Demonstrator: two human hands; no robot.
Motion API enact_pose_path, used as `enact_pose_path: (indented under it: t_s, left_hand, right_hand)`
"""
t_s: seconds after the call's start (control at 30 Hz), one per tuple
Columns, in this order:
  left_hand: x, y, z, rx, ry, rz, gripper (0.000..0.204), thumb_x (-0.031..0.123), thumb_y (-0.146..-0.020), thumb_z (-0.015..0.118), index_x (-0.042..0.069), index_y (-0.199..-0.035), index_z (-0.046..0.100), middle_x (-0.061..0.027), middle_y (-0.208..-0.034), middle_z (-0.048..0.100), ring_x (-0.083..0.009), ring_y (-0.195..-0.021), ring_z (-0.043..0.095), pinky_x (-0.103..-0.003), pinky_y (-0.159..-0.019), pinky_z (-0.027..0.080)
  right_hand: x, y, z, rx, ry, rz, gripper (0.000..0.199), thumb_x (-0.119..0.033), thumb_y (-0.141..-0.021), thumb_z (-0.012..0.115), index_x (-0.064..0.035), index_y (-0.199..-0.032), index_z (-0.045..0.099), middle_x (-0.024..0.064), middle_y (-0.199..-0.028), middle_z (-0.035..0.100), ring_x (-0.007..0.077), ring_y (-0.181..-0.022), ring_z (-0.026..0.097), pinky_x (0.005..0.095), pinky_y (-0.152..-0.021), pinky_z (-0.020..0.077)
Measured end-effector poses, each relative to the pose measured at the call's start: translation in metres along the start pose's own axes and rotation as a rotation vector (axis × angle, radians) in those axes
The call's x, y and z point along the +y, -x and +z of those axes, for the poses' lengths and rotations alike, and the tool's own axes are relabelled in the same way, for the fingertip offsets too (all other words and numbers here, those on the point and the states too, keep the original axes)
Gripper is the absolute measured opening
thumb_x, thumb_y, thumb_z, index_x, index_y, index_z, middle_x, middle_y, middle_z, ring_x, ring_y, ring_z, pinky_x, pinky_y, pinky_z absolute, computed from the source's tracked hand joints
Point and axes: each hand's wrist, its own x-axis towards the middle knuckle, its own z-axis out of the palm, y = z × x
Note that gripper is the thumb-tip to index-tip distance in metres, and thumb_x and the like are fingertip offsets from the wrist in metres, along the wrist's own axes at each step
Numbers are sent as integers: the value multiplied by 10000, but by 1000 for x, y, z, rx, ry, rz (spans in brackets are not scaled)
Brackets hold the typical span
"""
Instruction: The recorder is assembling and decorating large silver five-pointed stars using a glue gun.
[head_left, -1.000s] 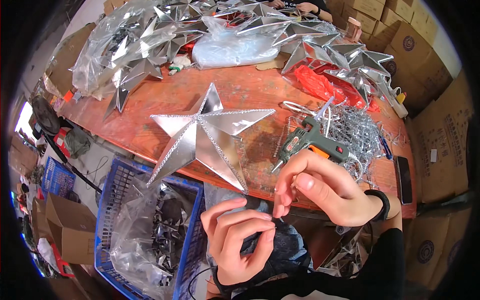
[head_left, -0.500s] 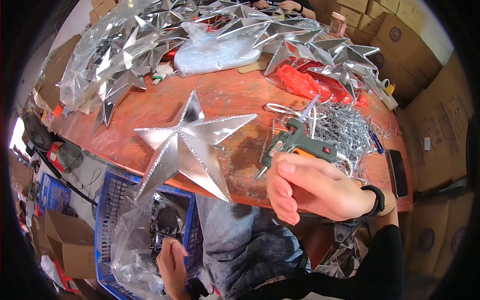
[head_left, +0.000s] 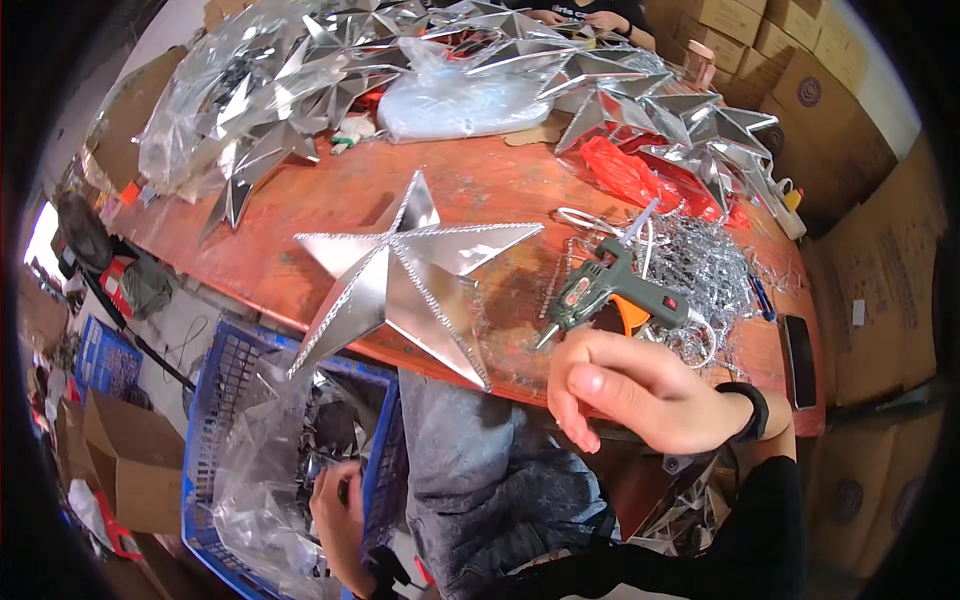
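Note:
A silver five-pointed star with glittery trim along its ridges lies at the table's near edge. Just right of it lies a dark green hot glue gun with an orange trigger and a glue stick in its back. My right hand hovers at the table edge below the glue gun, fingers loosely curled and thumb against them, with nothing visible inside. Down at the left, my left hand reaches into a blue plastic basket, fingers apart, beside shiny silver pieces and clear plastic wrap.
A heap of silver tinsel trim and a phone lie at the right. Finished-looking silver stars, a clear plastic bag and red plastic cover the far side. Cardboard boxes stand right; a co-worker's hands show at the back.
The view has shifted, so the table things sit farther right. My left hand has moved slightly up within the basket, its fingers bending toward the silver pieces. My right hand stays curled near the glue gun.

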Motion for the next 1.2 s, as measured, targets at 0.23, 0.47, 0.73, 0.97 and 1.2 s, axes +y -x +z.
enact_pose_path:
  t_s: [0.23, 0.47, 0.73, 0.97, 1.2]
  left_hand:
    - [152, -26, 4, -17, 518, 605, 385, 60, -635, 764, 12, -996, 639, -111, -963, 633, -255, -885, 598, -320, -762, 476]
    - [157, -20, 29, 87, 674, 607, 279, -8, -638, 753, 22, -895, 648, -97, -877, 629, -233, -795, 604, -317, -712, 480]
    - [152, -21, 44, 188, 740, 619, 114, 79, -834, 581, 39, -832, 475, -93, -781, 501, -244, -758, 548, -316, -668, 459]
    - [135, -23, 32, 436, 832, 445, 352, 228, -942, 346, 61, -635, 383, -43, -574, 386, -177, -639, 450, -278, -586, 357]
    - [93, -21, 13, 266, 587, 149, 239, 73, -881, 460, 5, -661, 395, -25, -601, 375, -74, -533, 360, -219, -481, 260]
  right_hand:
    - [11, 5, 8, -101, 426, -196, 88, -55, -910, 485, -2, -972, 519, 82, -852, 550, 167, -747, 544, 280, -666, 436]
    - [20, 5, 9, -81, 488, -218, 108, -64, -900, 515, -5, -989, 519, 85, -859, 539, 172, -760, 548, 286, -678, 440]
    - [22, 6, 12, -78, 197, -65, 130, -101, -938, 455, -13, -1019, 507, 59, -889, 552, 113, -725, 542, 236, -629, 444]
    - [20, 3, 1, -140, -96, 34, 230, -220, -987, 342, -21, -976, 457, 54, -844, 519, 98, -689, 524, 219, -598, 437]
    - [20, 0, -3, -207, -141, 16, 274, -255, -996, 301, -37, -888, 426, 34, -769, 464, 84, -633, 481, 226, -577, 404]
